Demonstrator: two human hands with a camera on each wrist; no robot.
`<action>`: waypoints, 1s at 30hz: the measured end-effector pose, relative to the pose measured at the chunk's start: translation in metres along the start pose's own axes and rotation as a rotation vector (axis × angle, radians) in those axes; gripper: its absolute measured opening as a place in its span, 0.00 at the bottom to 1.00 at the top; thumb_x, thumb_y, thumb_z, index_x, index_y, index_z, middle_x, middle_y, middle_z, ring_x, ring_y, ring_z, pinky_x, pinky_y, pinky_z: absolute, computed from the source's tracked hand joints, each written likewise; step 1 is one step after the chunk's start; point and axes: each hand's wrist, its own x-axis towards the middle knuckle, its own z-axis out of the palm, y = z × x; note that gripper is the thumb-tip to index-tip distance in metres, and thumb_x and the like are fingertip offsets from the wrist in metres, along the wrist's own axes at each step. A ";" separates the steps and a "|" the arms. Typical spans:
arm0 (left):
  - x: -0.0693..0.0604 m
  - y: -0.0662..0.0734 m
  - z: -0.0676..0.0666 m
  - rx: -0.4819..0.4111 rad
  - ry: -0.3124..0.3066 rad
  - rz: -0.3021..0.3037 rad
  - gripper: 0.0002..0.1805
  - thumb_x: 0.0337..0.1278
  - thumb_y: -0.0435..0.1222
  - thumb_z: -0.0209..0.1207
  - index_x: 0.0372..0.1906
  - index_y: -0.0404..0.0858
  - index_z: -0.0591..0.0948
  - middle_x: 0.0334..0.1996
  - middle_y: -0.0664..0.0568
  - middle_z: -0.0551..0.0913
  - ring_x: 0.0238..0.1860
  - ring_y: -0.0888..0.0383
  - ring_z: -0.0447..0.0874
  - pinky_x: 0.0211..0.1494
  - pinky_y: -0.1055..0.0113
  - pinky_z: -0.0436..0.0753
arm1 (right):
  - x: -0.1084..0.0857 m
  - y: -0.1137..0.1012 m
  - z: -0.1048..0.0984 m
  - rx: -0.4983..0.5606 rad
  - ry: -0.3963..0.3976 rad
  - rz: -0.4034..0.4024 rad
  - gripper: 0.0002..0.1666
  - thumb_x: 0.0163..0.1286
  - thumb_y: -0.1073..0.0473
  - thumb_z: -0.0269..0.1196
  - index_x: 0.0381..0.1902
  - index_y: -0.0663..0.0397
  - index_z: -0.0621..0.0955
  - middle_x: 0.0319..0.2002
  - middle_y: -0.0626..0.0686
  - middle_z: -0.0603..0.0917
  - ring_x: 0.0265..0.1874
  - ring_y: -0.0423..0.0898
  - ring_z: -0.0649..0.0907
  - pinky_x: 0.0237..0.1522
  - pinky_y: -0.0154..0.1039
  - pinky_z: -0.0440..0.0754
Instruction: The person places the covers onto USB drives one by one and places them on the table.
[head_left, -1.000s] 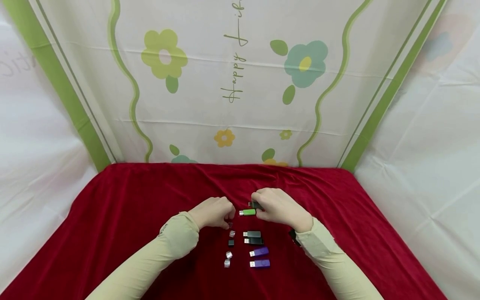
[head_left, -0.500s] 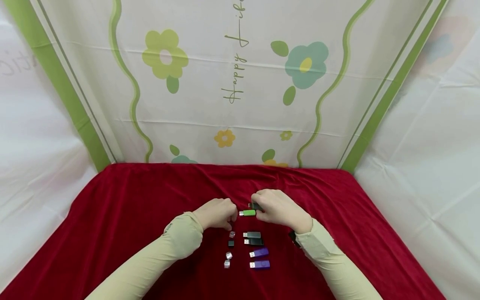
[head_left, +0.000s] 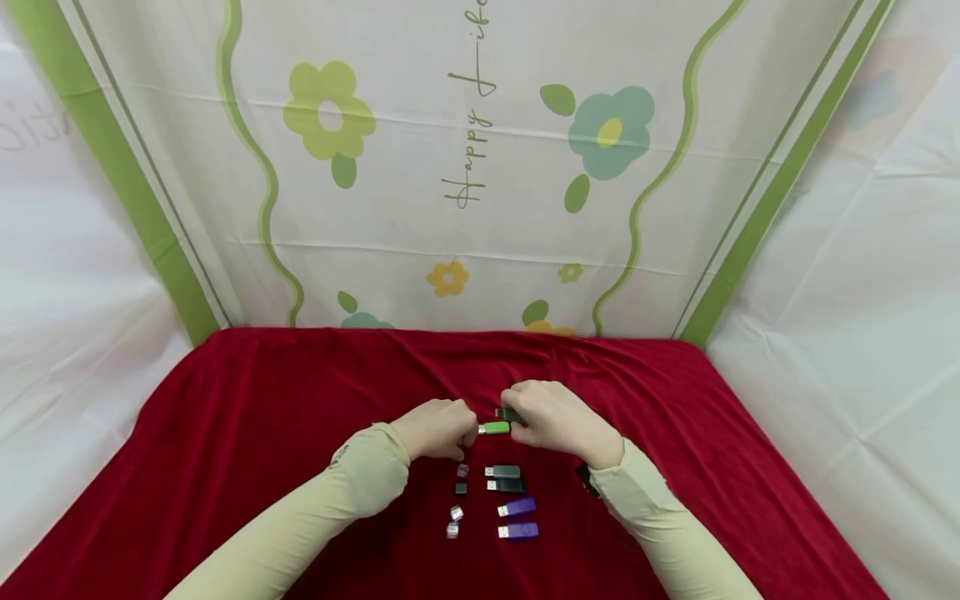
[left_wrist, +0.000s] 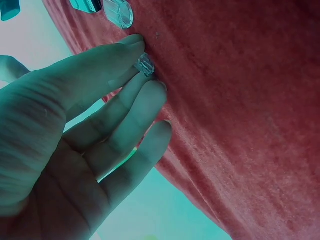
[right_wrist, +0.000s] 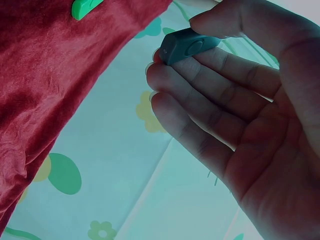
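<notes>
My left hand (head_left: 438, 427) pinches a small clear cap (left_wrist: 145, 65) between thumb and fingertip, just above the cloth; in the head view the fingers hide this cap. Close to the right of those fingers lies a bright green USB flash drive (head_left: 495, 428), its metal plug pointing left. My right hand (head_left: 561, 418) holds a dark grey USB flash drive (right_wrist: 186, 46) between thumb and fingers, just beyond the green one. Its plug points left in the head view. Another clear cap (left_wrist: 119, 13) lies on the cloth near my left thumb.
A red velvet cloth (head_left: 262, 433) covers the table. Nearer me lie a grey drive (head_left: 504, 472), a black drive (head_left: 508, 485) and two purple drives (head_left: 519, 532). To their left is a column with a black cap (head_left: 461, 489) and clear caps (head_left: 452, 530). A printed curtain (head_left: 405, 208) stands behind.
My left hand has shifted slightly right, towards the green drive. The cap seen at its fingertips one second ago is now hidden in the head view. My right hand has barely moved.
</notes>
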 end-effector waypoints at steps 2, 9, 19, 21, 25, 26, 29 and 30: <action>0.000 0.000 0.001 0.010 -0.012 -0.007 0.16 0.44 0.32 0.75 0.16 0.46 0.79 0.14 0.66 0.69 0.18 0.68 0.66 0.24 0.74 0.71 | 0.000 0.000 0.000 -0.003 0.002 -0.001 0.10 0.52 0.66 0.70 0.26 0.51 0.77 0.22 0.41 0.70 0.20 0.36 0.67 0.21 0.30 0.67; 0.004 -0.004 0.005 0.038 -0.054 -0.051 0.27 0.49 0.34 0.72 0.09 0.46 0.65 0.08 0.62 0.53 0.15 0.66 0.53 0.20 0.73 0.61 | 0.000 -0.002 0.001 -0.010 0.006 -0.001 0.12 0.52 0.66 0.70 0.25 0.49 0.76 0.22 0.41 0.71 0.20 0.36 0.68 0.21 0.30 0.68; -0.006 -0.019 0.007 -0.033 0.030 -0.060 0.16 0.51 0.37 0.71 0.18 0.47 0.75 0.14 0.62 0.70 0.17 0.67 0.67 0.23 0.72 0.71 | 0.001 -0.001 0.003 -0.024 0.008 0.002 0.12 0.51 0.65 0.69 0.25 0.47 0.75 0.22 0.40 0.70 0.20 0.35 0.68 0.20 0.30 0.67; -0.014 -0.019 0.002 -0.083 0.052 -0.070 0.11 0.53 0.37 0.71 0.23 0.46 0.79 0.19 0.62 0.74 0.21 0.68 0.71 0.26 0.72 0.73 | 0.001 -0.001 0.002 -0.022 0.006 0.003 0.12 0.51 0.65 0.69 0.25 0.47 0.75 0.22 0.40 0.70 0.20 0.35 0.67 0.20 0.30 0.67; -0.031 -0.017 -0.009 -0.150 0.153 -0.068 0.05 0.56 0.36 0.68 0.32 0.44 0.82 0.28 0.61 0.77 0.28 0.67 0.75 0.33 0.72 0.77 | 0.001 -0.003 -0.002 -0.012 0.013 0.002 0.12 0.51 0.66 0.69 0.25 0.48 0.75 0.22 0.40 0.70 0.20 0.36 0.67 0.21 0.30 0.68; -0.035 -0.016 -0.012 -0.155 0.189 -0.062 0.05 0.56 0.36 0.68 0.33 0.43 0.82 0.30 0.61 0.78 0.29 0.67 0.75 0.33 0.72 0.77 | 0.001 -0.003 -0.003 -0.010 0.017 0.002 0.12 0.51 0.66 0.69 0.25 0.48 0.75 0.22 0.40 0.70 0.20 0.36 0.67 0.21 0.30 0.68; -0.045 -0.015 -0.017 -0.167 0.311 -0.032 0.05 0.58 0.35 0.67 0.36 0.43 0.82 0.33 0.61 0.78 0.32 0.67 0.76 0.36 0.74 0.78 | 0.001 -0.004 -0.006 -0.011 0.031 -0.009 0.11 0.52 0.67 0.68 0.26 0.50 0.76 0.23 0.42 0.71 0.21 0.36 0.68 0.22 0.29 0.69; -0.047 -0.013 -0.018 -0.174 0.353 -0.020 0.05 0.58 0.35 0.67 0.37 0.42 0.82 0.34 0.60 0.78 0.33 0.67 0.77 0.37 0.74 0.78 | 0.001 -0.005 -0.007 -0.016 0.037 -0.014 0.11 0.52 0.67 0.68 0.26 0.51 0.76 0.24 0.42 0.72 0.21 0.36 0.69 0.22 0.29 0.70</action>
